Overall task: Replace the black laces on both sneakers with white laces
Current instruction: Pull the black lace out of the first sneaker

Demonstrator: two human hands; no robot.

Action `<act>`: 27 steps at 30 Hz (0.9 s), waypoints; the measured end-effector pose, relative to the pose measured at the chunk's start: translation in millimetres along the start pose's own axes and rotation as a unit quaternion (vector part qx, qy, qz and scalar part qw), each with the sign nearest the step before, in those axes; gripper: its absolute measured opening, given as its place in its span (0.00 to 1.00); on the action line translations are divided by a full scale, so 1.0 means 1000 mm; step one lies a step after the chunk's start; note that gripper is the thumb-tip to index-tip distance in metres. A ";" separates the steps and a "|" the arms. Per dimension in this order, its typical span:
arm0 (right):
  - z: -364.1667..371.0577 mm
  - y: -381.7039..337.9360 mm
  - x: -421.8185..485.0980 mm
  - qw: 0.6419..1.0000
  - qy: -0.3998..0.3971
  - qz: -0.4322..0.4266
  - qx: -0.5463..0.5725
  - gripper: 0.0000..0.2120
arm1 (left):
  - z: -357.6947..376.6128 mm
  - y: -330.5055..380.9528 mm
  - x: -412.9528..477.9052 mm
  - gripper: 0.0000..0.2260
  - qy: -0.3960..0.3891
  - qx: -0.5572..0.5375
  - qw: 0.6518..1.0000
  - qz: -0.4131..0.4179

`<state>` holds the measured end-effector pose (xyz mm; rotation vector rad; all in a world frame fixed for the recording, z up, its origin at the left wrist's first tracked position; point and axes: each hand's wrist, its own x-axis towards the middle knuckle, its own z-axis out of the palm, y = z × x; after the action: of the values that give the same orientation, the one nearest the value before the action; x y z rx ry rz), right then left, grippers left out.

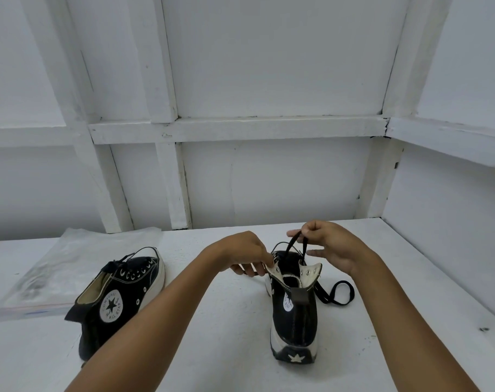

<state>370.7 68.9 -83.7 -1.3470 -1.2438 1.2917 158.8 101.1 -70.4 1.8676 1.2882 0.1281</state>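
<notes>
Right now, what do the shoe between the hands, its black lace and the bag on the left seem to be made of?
The shoe: black matte cloth, likely canvas, with white stitching; its sole looks like white rubber. The lace: flat woven fabric, limp and looping. The bag: thin clear plastic, glossy and wrinkled.

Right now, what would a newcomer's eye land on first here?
The hands at centre: the right hand pinches a black lace above the upright sneaker, while the left hand holds its eyelet flap. To the left stands a second sneaker, black lace in place, next to a clear plastic bag.
</notes>
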 end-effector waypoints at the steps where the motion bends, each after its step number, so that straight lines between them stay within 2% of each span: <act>1: -0.001 0.000 0.000 0.998 -0.001 0.006 0.061 0.12 | 0.000 -0.001 0.000 0.06 0.003 0.000 1.000 -0.001; 3: -0.003 0.002 -0.001 0.991 -0.004 0.021 0.133 0.11 | 0.000 -0.002 0.001 0.06 0.005 -0.001 1.000 -0.003; 4: -0.002 0.004 -0.001 0.992 0.001 0.027 0.119 0.11 | 0.000 -0.002 0.001 0.06 0.005 -0.001 1.000 -0.003; 8: 0.001 0.008 0.000 0.997 0.009 0.018 -0.076 0.05 | 0.001 -0.002 0.002 0.06 0.009 0.000 1.000 -0.004; 11: 0.009 0.004 -0.001 0.974 -0.043 0.020 -0.222 0.07 | 0.001 -0.002 0.002 0.06 0.013 0.008 1.000 -0.003; 13: 0.013 0.000 -0.001 0.962 -0.061 0.031 -0.265 0.07 | 0.001 -0.002 0.002 0.05 0.012 0.011 1.000 -0.003; 17: 0.016 -0.005 0.003 0.954 -0.070 0.042 -0.287 0.05 | 0.003 -0.002 0.002 0.05 0.017 0.013 1.000 -0.009; 22: 0.019 -0.009 0.001 0.940 -0.083 0.065 -0.325 0.11 | 0.005 -0.002 0.003 0.04 0.019 0.007 1.000 -0.013; 27: 0.021 -0.012 -0.001 0.936 -0.072 0.060 -0.338 0.06 | 0.006 0.001 0.004 0.05 0.026 0.010 1.000 -0.011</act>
<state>349.1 68.6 -73.9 -1.8484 -1.8386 1.0930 163.7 100.7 -74.9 1.8769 1.3488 0.1544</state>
